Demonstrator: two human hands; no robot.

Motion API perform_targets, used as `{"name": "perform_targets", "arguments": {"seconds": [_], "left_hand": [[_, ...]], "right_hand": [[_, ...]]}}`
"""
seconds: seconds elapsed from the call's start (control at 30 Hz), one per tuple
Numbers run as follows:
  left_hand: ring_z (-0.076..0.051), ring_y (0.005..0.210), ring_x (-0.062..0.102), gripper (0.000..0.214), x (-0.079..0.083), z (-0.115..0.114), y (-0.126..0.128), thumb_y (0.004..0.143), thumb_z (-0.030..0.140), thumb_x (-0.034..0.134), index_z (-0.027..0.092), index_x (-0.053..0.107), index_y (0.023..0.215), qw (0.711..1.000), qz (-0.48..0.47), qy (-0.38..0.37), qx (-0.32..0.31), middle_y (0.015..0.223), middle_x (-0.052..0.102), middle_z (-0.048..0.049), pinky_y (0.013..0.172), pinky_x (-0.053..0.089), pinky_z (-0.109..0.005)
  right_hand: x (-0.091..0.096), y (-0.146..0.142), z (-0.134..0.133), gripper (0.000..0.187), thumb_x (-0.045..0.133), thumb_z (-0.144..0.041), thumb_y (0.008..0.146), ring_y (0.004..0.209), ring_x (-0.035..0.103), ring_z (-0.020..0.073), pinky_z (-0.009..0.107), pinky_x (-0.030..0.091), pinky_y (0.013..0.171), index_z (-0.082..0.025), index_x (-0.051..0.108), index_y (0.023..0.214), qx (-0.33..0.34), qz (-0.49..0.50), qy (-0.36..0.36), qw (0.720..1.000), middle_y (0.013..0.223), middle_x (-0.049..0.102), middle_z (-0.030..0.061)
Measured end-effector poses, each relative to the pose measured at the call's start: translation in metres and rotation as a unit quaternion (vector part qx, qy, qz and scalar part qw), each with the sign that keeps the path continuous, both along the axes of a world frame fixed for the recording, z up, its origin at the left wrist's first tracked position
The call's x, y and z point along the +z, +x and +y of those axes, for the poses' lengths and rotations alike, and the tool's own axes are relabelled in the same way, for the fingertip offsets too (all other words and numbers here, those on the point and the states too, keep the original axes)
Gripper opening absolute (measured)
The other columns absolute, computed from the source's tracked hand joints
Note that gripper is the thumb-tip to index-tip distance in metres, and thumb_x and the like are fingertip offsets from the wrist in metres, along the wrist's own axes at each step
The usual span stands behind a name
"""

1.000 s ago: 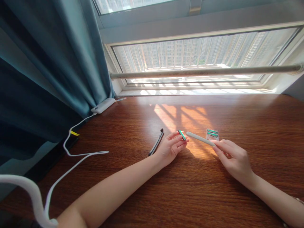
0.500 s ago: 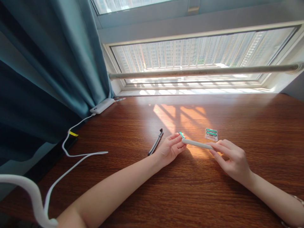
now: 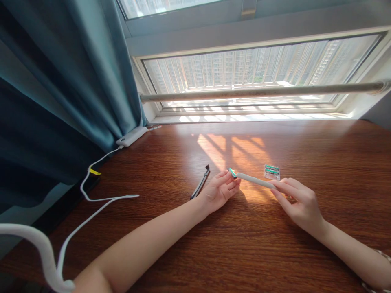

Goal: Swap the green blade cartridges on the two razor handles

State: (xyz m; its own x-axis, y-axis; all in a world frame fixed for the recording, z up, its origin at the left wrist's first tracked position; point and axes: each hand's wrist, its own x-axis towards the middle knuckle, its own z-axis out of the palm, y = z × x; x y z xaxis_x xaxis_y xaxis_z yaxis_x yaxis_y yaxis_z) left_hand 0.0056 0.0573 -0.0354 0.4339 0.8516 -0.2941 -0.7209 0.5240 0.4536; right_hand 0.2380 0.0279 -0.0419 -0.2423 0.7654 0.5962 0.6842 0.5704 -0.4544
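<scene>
- Blade [image 3: 232, 173], green-striped, just right of centre: held by fingertips of the left hand [image 3: 220, 189], its other fingers loosely spread.
- Stick [image 3: 255, 180], pale, right of centre: pinched in closed fingertips of the right hand [image 3: 301, 203]; its tip meets or nearly meets the blade, contact unclear.
- Handle [image 3: 200, 183], black and grey, near centre.

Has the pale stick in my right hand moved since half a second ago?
Yes. The pale stick has shifted slightly right and toward the window, judged against the dark handle lying on the table.
</scene>
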Motion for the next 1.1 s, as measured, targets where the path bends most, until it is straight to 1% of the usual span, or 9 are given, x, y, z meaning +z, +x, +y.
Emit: {"name": "perform_targets", "arguments": {"seconds": [0.07,0.23,0.47,0.63,0.93,1.1], "left_hand": [[-0.013,0.076,0.063,0.012,0.0009,-0.0007,0.0001,0.073,0.010,0.063,0.013,0.057,0.083,1.000,0.004,-0.005,0.002,0.082,0.063,-0.0037,0.068,0.051,-0.022],[-0.012,0.073,0.063,0.018,-0.0004,-0.0016,0.0004,0.071,0.008,0.064,0.013,0.058,0.087,1.000,0.020,-0.009,-0.002,0.082,0.063,-0.0045,0.066,0.051,-0.022],[-0.009,0.068,0.061,0.016,0.0007,-0.0027,-0.0008,0.070,0.011,0.066,0.014,0.062,0.086,0.999,0.020,0.013,-0.037,0.078,0.062,-0.0039,0.065,0.050,-0.020],[-0.009,0.066,0.061,0.015,0.0006,-0.0028,-0.0001,0.069,0.011,0.067,0.014,0.061,0.083,0.999,0.015,0.012,-0.037,0.075,0.062,-0.0034,0.064,0.050,-0.020],[-0.009,0.067,0.060,0.012,-0.0011,-0.0028,-0.0005,0.072,0.013,0.065,0.012,0.061,0.083,0.998,0.010,0.034,-0.053,0.077,0.062,-0.0040,0.064,0.050,-0.019],[-0.008,0.065,0.059,0.013,-0.0002,-0.0035,-0.0008,0.071,0.014,0.066,0.011,0.061,0.083,0.997,0.013,0.038,-0.063,0.077,0.061,-0.0042,0.063,0.050,-0.019]], "right_hand": [[-0.0005,0.0009,0.0002,0.015,0.056,-0.021,0.079,0.073,0.056,0.0159,0.028,0.044,0.065,-0.021,0.063,0.092,-0.010,0.014,-0.010,1.000,0.078,0.061,0.0030],[-0.0012,0.0010,0.0010,0.014,0.055,-0.024,0.080,0.071,0.058,0.0153,0.026,0.044,0.061,-0.021,0.064,0.090,-0.021,0.025,-0.026,0.999,0.079,0.062,0.0027],[0.0004,-0.0002,0.0012,0.014,0.055,-0.023,0.080,0.068,0.058,0.0151,0.026,0.044,0.061,-0.022,0.064,0.091,0.003,0.011,-0.020,1.000,0.074,0.061,0.0020],[0.0002,0.0004,0.0017,0.016,0.054,-0.024,0.080,0.069,0.058,0.0158,0.027,0.045,0.061,-0.022,0.064,0.092,0.004,0.002,-0.013,1.000,0.075,0.062,0.0029],[0.0000,0.0000,0.0008,0.014,0.055,-0.023,0.080,0.071,0.058,0.0158,0.027,0.044,0.063,-0.022,0.064,0.092,0.004,0.008,-0.025,1.000,0.077,0.062,0.0025],[-0.0015,0.0004,0.0007,0.015,0.055,-0.023,0.080,0.070,0.057,0.0153,0.025,0.044,0.060,-0.023,0.064,0.092,-0.001,0.010,-0.027,1.000,0.077,0.062,0.0025]]}}
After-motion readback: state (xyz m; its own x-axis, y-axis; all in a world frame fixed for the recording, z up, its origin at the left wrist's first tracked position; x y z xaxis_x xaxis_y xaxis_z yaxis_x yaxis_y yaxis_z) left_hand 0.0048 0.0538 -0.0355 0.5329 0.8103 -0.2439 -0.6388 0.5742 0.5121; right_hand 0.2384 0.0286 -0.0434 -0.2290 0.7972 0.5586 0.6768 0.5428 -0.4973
